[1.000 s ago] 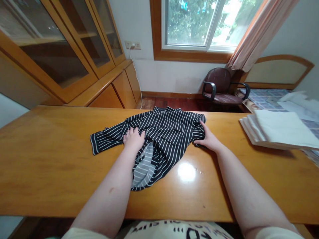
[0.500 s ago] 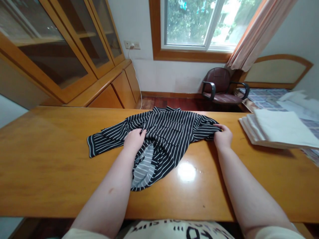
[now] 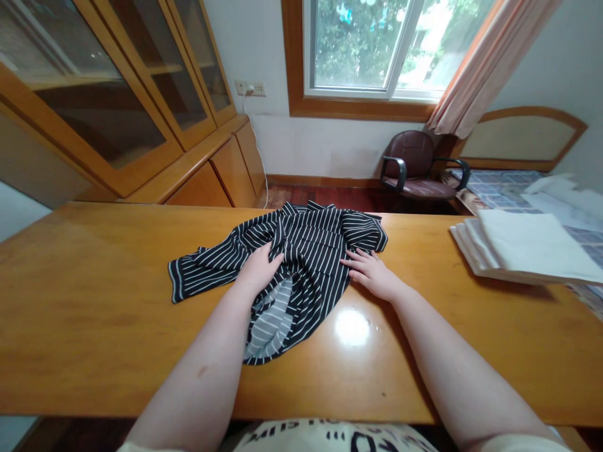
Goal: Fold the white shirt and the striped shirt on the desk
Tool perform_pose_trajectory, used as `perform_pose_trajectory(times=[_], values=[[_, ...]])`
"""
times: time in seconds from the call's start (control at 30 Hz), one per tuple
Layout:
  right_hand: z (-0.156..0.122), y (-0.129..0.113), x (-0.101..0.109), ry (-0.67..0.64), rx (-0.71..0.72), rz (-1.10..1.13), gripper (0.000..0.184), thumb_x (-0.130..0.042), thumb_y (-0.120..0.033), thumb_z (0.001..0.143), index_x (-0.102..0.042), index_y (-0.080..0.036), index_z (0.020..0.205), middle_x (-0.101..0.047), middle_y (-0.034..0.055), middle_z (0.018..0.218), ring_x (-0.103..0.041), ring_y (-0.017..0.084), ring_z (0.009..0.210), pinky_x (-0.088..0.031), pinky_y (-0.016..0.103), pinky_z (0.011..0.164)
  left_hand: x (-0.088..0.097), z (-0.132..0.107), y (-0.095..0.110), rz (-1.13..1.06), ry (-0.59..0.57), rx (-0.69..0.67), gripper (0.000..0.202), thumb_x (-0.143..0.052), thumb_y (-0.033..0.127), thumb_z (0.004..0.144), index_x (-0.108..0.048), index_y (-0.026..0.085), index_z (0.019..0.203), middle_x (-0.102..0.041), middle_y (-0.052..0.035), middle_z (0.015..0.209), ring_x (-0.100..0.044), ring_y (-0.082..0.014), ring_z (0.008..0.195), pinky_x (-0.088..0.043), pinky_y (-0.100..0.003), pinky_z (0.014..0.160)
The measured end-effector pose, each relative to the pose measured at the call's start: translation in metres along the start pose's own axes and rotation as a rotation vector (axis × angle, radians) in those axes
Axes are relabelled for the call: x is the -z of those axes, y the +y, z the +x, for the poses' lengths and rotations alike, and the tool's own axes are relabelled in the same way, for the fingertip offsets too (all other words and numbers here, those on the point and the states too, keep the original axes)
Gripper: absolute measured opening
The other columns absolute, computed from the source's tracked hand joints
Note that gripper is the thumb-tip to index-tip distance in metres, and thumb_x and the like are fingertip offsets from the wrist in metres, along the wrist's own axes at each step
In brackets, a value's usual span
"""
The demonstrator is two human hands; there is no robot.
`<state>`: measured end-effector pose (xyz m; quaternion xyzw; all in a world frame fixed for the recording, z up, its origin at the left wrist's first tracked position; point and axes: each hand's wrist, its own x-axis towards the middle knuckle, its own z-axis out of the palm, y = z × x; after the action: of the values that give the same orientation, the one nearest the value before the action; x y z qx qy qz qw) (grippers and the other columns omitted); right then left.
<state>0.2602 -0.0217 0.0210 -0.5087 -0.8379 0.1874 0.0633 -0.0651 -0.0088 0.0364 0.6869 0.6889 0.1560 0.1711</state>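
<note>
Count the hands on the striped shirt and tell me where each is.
2. The left hand rests on the striped shirt left of its middle, near the spread sleeve; the right hand lies flat, fingers spread, on its right edge. No other hands show.

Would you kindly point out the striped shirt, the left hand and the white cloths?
striped shirt [image 3: 315, 251], head view, chest panel.
left hand [image 3: 257, 274], head view, its back.
white cloths [image 3: 532, 251], head view, top sheet.

left hand [image 3: 258, 271]: fingertips buried in striped shirt [image 3: 315, 242] folds | shirt: inner hem partly covered by left forearm | folded white cloths [image 3: 527, 251]: cut by right edge | tabletop [image 3: 94, 307]: both ends out of frame
</note>
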Motion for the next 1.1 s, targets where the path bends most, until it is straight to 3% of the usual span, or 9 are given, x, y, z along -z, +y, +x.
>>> perform_pose_trajectory(times=[0.23, 0.37, 0.47, 0.6, 0.7, 0.83, 0.97, 1.03, 1.1], values=[[0.002, 0.021, 0.009, 0.175, -0.331, -0.079, 0.056, -0.038, -0.057, 0.091, -0.062, -0.016, 0.121, -0.052, 0.0136, 0.137, -0.035, 0.034, 0.134, -0.015, 0.056, 0.112, 0.023, -0.01, -0.014, -0.135, -0.238, -0.075, 0.048, -0.044, 0.053, 0.086, -0.063, 0.028, 0.121, -0.06, -0.0017, 0.13, -0.053, -0.0221, 0.12, -0.037, -0.035, 0.105], [0.002, 0.034, 0.002, 0.226, -0.492, -0.151, 0.073, -0.051, -0.065, 0.081, -0.051, -0.011, 0.13, -0.042, 0.0172, 0.144, -0.019, 0.04, 0.14, -0.011, 0.065, 0.109, 0.016, -0.006, -0.02, -0.111, -0.287, -0.161, 0.053, -0.044, 0.052, 0.085, -0.057, 0.025, 0.129, -0.057, -0.0029, 0.134, -0.051, -0.0219, 0.124, -0.037, -0.033, 0.106], [0.002, 0.039, 0.0, 0.303, -0.551, -0.171, 0.067, -0.052, -0.06, 0.082, -0.05, -0.016, 0.132, -0.034, 0.0137, 0.15, -0.009, 0.042, 0.141, -0.01, 0.07, 0.105, 0.004, 0.0, -0.021, 0.009, -0.23, -0.187, 0.056, -0.043, 0.05, 0.086, -0.051, 0.023, 0.135, -0.048, -0.0052, 0.143, -0.04, -0.0243, 0.133, -0.028, -0.04, 0.112], [0.0, 0.031, 0.006, 0.485, -0.407, -0.156, 0.044, -0.05, -0.042, 0.088, -0.059, -0.018, 0.123, -0.054, 0.0125, 0.135, -0.041, 0.034, 0.128, -0.029, 0.057, 0.105, -0.007, 0.007, -0.023, 0.193, -0.158, -0.094, 0.06, -0.046, 0.05, 0.086, -0.041, 0.028, 0.141, -0.03, -0.0046, 0.153, -0.022, -0.0297, 0.142, -0.011, -0.059, 0.112], [-0.002, 0.021, 0.007, 0.397, -0.243, -0.055, 0.039, -0.043, -0.042, 0.092, -0.066, -0.019, 0.114, -0.068, 0.0103, 0.11, -0.06, 0.025, 0.103, -0.045, 0.041, 0.094, -0.009, 0.011, -0.021, 0.247, -0.115, 0.02, 0.065, -0.045, 0.054, 0.086, -0.037, 0.027, 0.144, -0.027, -0.0062, 0.155, -0.017, -0.034, 0.142, -0.011, -0.064, 0.11], [0.0, 0.023, 0.0, 0.284, -0.23, -0.087, 0.052, -0.047, -0.054, 0.088, -0.059, -0.019, 0.126, -0.059, 0.0121, 0.129, -0.05, 0.029, 0.121, -0.037, 0.047, 0.104, -0.007, 0.009, -0.011, 0.251, -0.005, 0.039, 0.065, -0.045, 0.05, 0.087, -0.039, 0.019, 0.143, -0.029, -0.0114, 0.153, -0.018, -0.0345, 0.142, -0.015, -0.06, 0.111], [0.004, 0.037, -0.004, 0.309, -0.431, -0.143, 0.067, -0.055, -0.057, 0.082, -0.049, -0.02, 0.137, -0.037, 0.0138, 0.148, -0.026, 0.04, 0.137, -0.019, 0.068, 0.105, -0.012, 0.004, 0.0, 0.168, -0.076, -0.225, 0.045, -0.038, 0.04, 0.092, -0.055, 0.022, 0.129, -0.045, -0.0058, 0.145, -0.03, -0.0247, 0.139, -0.017, -0.05, 0.114], [0.004, 0.04, -0.003, 0.388, -0.443, -0.136, 0.059, -0.054, -0.05, 0.085, -0.052, -0.018, 0.134, -0.039, 0.0143, 0.147, -0.029, 0.039, 0.137, -0.021, 0.066, 0.107, -0.015, 0.002, 0.003, 0.144, -0.138, -0.299, 0.042, -0.036, 0.04, 0.093, -0.057, 0.024, 0.126, -0.05, -0.0046, 0.141, -0.035, -0.0224, 0.136, -0.019, -0.048, 0.114], [0.004, 0.039, -0.002, 0.412, -0.309, -0.075, 0.048, -0.05, -0.042, 0.089, -0.056, -0.019, 0.13, -0.047, 0.0123, 0.141, -0.039, 0.031, 0.132, -0.028, 0.055, 0.11, -0.017, 0.003, 0.002, 0.129, -0.14, -0.278, 0.043, -0.033, 0.041, 0.094, -0.055, 0.026, 0.129, -0.049, -0.0039, 0.142, -0.034, -0.0225, 0.137, -0.016, -0.051, 0.114]])
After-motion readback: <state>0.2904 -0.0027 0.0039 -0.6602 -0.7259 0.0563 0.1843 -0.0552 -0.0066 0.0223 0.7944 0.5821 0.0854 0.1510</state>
